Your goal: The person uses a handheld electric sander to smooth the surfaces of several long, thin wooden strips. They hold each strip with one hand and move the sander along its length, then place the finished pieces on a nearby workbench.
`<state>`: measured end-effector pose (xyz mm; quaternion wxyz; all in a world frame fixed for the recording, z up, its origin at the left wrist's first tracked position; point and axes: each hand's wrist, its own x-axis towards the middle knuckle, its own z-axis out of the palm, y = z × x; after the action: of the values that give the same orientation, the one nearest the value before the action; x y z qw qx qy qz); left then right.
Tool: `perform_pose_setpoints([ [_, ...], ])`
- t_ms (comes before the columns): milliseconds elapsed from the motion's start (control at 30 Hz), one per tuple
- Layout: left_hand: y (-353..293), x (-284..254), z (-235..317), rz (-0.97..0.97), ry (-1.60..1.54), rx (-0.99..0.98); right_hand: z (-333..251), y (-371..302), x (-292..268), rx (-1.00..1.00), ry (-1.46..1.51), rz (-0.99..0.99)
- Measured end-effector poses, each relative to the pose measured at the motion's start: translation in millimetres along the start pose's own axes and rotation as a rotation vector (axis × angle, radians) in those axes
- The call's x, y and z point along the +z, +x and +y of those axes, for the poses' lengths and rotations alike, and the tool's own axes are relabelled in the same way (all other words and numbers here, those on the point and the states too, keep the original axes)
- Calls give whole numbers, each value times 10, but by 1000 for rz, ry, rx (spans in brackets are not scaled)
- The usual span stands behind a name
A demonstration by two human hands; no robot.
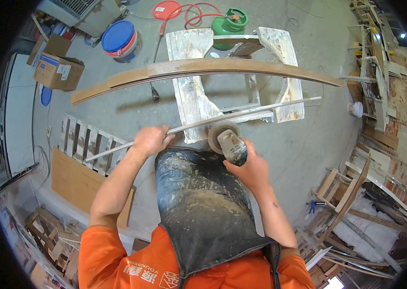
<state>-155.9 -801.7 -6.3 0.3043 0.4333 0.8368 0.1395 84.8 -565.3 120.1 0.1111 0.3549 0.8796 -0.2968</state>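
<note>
Grey floor (285, 156); boards (189, 69) across stand (187, 98), beyond grinder (232, 147).

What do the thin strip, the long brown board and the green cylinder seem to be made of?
Thin strip: perhaps wood, matte, pale grey, though its plainness leaves metal open. Long brown board: likely wood or fibreboard, matte, with a layered edge. Green cylinder: probably painted metal, from its even colour.

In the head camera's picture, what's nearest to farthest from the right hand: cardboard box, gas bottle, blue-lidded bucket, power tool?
1. Power tool: held in the right hand.
2. Gas bottle: ahead.
3. Blue-lidded bucket: ahead, to the left.
4. Cardboard box: far left.
</note>
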Motion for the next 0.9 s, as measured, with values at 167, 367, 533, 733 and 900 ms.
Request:
perform_pose_setpoints([
  [167,-58,33,-79,85,87,61,-126,136,100,-113,14,-62],
  [367,-90,62,-76,81,140,49,-245,228,248,-161,-25,-183],
  [533,-59,73,-64,85,123,71,-348,304,296,-183,-52,-286],
  [733,-95,52,-43,88,142,41,-218,344,150,-39,-55,-243],
  [900,-113,58,-70,67,166,41,280,417,-115,2,6,-27],
])
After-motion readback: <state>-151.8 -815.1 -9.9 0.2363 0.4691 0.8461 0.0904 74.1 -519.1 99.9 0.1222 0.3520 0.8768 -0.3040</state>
